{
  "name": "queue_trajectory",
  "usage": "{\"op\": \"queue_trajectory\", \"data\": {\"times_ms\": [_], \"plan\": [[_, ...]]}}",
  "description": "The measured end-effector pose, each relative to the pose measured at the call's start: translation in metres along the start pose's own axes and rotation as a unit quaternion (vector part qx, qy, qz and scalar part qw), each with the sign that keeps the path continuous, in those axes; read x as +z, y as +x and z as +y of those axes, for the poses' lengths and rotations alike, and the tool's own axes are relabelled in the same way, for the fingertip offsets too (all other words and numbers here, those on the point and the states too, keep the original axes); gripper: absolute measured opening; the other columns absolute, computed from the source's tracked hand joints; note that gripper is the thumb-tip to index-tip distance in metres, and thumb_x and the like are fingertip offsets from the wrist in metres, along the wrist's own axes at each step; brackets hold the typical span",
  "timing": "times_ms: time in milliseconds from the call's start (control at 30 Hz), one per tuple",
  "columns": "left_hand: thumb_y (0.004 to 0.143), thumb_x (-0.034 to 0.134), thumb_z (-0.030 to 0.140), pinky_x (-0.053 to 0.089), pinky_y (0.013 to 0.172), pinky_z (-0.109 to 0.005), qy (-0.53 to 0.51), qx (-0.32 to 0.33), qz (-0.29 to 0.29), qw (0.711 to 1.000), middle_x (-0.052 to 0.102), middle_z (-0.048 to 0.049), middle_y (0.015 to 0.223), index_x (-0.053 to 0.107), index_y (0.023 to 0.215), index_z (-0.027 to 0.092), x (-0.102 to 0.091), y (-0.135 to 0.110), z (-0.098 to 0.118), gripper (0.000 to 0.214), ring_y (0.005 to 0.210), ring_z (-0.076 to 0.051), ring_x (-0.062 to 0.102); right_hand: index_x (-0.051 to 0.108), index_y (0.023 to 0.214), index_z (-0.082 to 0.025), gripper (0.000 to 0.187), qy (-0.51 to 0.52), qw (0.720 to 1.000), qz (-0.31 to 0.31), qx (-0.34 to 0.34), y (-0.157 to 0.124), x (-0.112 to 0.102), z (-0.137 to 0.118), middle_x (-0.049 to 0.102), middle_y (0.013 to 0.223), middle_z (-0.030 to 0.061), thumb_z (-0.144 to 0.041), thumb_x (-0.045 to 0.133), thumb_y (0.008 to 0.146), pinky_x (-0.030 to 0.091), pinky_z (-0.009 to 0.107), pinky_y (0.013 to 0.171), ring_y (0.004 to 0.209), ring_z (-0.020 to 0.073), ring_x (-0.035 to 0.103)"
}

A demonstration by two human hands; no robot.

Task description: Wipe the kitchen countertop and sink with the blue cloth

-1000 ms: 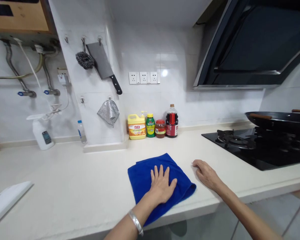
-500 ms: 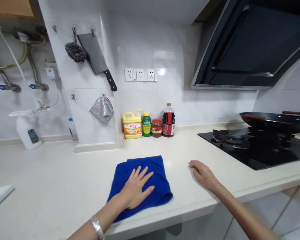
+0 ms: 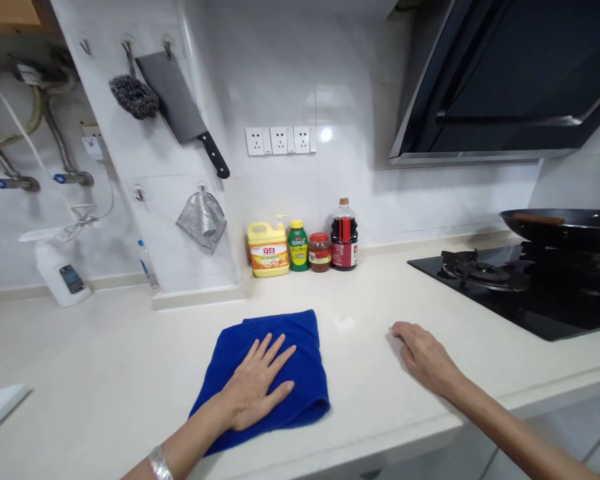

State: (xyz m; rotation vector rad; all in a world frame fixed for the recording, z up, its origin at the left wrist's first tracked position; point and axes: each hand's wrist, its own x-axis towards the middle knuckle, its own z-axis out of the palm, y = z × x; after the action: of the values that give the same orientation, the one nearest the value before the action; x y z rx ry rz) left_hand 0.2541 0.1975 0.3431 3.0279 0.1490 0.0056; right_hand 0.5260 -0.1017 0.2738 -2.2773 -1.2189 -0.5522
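My left hand [image 3: 253, 387] lies flat, fingers spread, on a folded blue cloth [image 3: 300, 360] on the pale countertop [image 3: 360, 413]. The cloth's right front corner is curled up a little. Farther right, my right hand [image 3: 423, 353] rests on the counter with its fingers curled in and nothing visible in them. It is apart from the cloth and left of the black gas stove [image 3: 530, 313].
Along the back wall stand a yellow detergent jug [image 3: 269, 250], a green bottle [image 3: 298, 247], a red-lidded jar [image 3: 320, 253] and a dark sauce bottle [image 3: 345, 237]. A wok [image 3: 570, 227] sits on the stove. A cleaver [image 3: 175, 97] hangs left; a white spray bottle [image 3: 63, 277] stands below.
My left hand and the blue cloth have shifted slightly left along the counter. The view has turned a little; my right hand keeps about the same place by the stove.
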Motion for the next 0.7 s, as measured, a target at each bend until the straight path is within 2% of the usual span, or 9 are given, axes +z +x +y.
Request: {"op": "queue_trajectory", "data": {"times_ms": [133,367,700], "plan": [[0.095,0.029,0.068,0.011,0.124,-0.059,0.000,-0.009,-0.008,1.000,0.010,-0.0037,0.167,0.022,0.157,0.036,0.001,0.027,0.004,0.070,0.153,-0.033,0.002,0.056,0.106,-0.022,0.035,-0.018,1.000,-0.008,0.008,0.000,0.000,-0.001,0.067,0.110,0.0106,-0.010,0.039,0.077,0.048,0.041,0.092,0.105,0.0258,0.062],[0.094,0.025,0.072,0.009,0.123,-0.057,0.000,-0.020,0.005,1.000,0.013,-0.0075,0.166,0.026,0.157,0.031,0.005,0.098,0.014,0.075,0.153,-0.033,0.005,0.056,0.104,-0.022,0.035,-0.018,1.000,-0.010,0.010,0.000,-0.003,-0.004,0.067,0.107,0.0104,-0.009,0.040,0.076,0.048,0.041,0.089,0.103,0.0268,0.062],[0.093,0.025,0.073,0.012,0.123,-0.050,-0.005,-0.028,0.024,0.999,0.021,-0.0047,0.165,0.032,0.154,0.034,0.002,0.171,-0.006,0.073,0.153,-0.030,0.012,0.052,0.107,-0.023,0.039,0.008,1.000,-0.004,0.010,0.000,-0.001,-0.001,0.065,0.115,0.0097,-0.006,0.040,0.074,0.048,0.043,0.091,0.104,0.0263,0.060]]}}
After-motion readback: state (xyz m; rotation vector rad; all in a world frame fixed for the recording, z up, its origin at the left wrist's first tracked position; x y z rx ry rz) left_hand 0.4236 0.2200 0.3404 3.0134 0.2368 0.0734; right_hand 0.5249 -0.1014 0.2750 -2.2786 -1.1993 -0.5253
